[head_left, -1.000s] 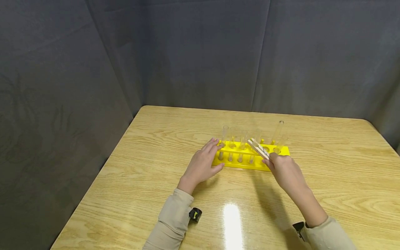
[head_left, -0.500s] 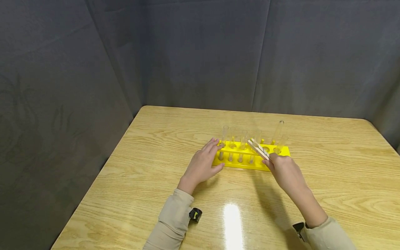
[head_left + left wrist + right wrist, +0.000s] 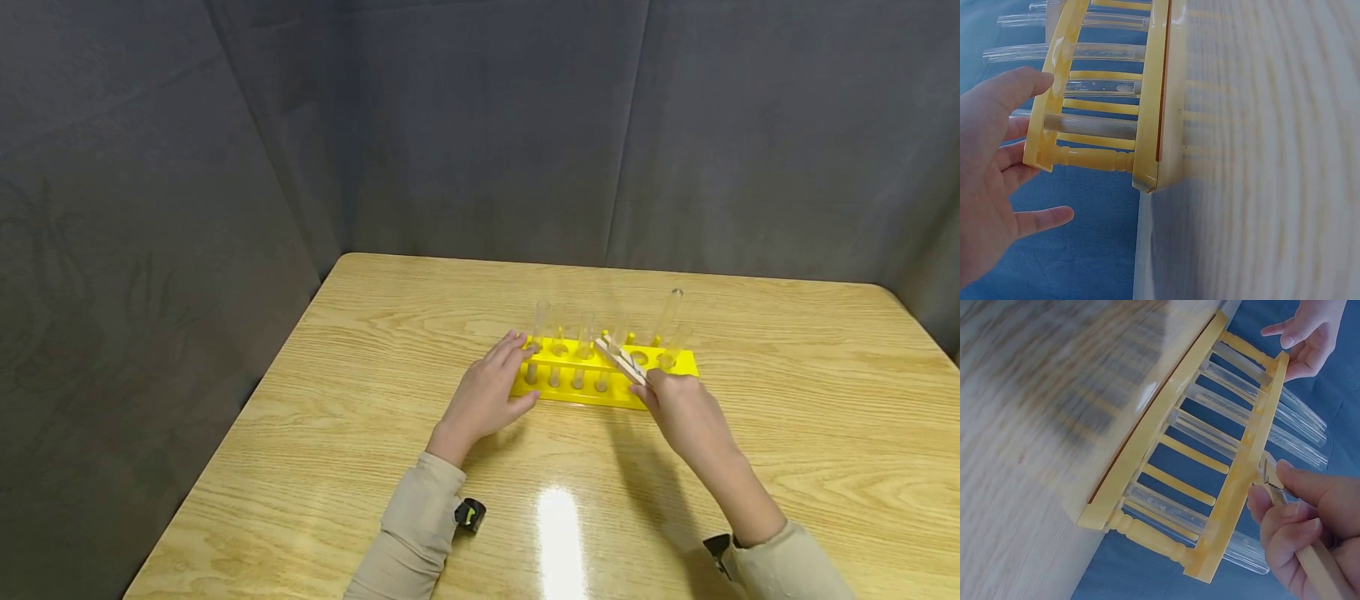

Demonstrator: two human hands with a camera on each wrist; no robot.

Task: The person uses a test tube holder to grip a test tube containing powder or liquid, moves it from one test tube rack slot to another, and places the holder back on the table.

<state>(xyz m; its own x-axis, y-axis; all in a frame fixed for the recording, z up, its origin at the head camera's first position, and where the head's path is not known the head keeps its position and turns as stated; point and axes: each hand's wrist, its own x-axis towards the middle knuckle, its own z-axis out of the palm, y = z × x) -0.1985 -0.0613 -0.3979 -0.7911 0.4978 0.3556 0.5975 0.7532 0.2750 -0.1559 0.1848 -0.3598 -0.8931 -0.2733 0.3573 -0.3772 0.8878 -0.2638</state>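
Observation:
A yellow test tube rack (image 3: pixel 684 363) stands on the table with several clear test tubes upright in its holes. My left hand (image 3: pixel 487 387) holds the rack's left end; in the left wrist view the thumb (image 3: pixel 1029 82) lies at the front of the top shelf and some fingers reach behind it, with one finger sticking out free. My right hand (image 3: pixel 686 412) grips a wooden test tube holder (image 3: pixel 624 362) slanting up to the left. Its jaws meet a test tube (image 3: pixel 620 325) close over the top shelf; that tube's lower part is still inside the rack.
One tube (image 3: pixel 670 312) stands upside down at the rack's back right, near short yellow pegs (image 3: pixel 631 339). Another tube (image 3: pixel 678 337) leans in the rightmost hole. The wooden table (image 3: pixel 375 333) meets grey cloth walls (image 3: pixel 480 133) behind and at left.
Both hands keep nearly the same places. The tip of the test tube holder has shifted very slightly, and the foot of the tube at its jaws has moved a little left.

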